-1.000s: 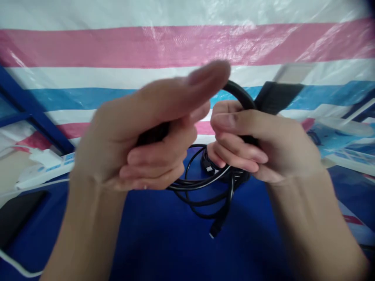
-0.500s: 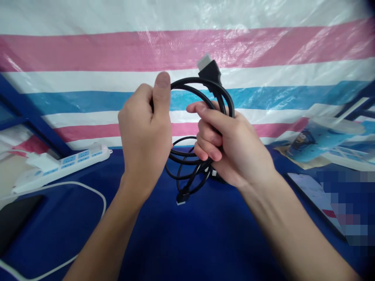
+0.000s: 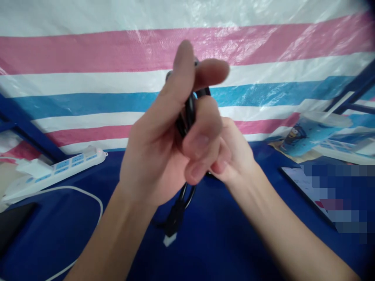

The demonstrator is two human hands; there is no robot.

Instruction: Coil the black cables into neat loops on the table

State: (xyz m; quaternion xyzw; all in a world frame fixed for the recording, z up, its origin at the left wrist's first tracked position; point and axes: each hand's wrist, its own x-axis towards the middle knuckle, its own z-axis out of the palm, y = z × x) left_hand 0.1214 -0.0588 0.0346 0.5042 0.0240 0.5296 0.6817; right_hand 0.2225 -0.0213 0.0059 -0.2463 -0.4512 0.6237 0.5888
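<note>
A black HDMI cable (image 3: 190,111) is bunched in a coil above the desk. My left hand (image 3: 150,146) closes round the bunch, with the fingers curled over it and the thumb pointing up. My right hand (image 3: 238,146) is just behind and to the right, its fingers curled at the cable but mostly covered by my left hand. Below my left hand hangs one end of the cable, with its pale-tipped plug (image 3: 170,239) pointing down. The other plug is hidden behind the fingers.
On the left are a white power strip (image 3: 70,168), a white cord (image 3: 101,207) and a black flat device (image 3: 14,226). To the right, a phone (image 3: 307,191) lies near a blue cup (image 3: 307,134) with a straw. A striped plastic sheet (image 3: 88,54) hangs behind the blue desk (image 3: 228,242).
My left hand has turned and moved right, closing over the coil in front of my right hand. The coil is squeezed narrower, and the lower plug hangs lower and nearer.
</note>
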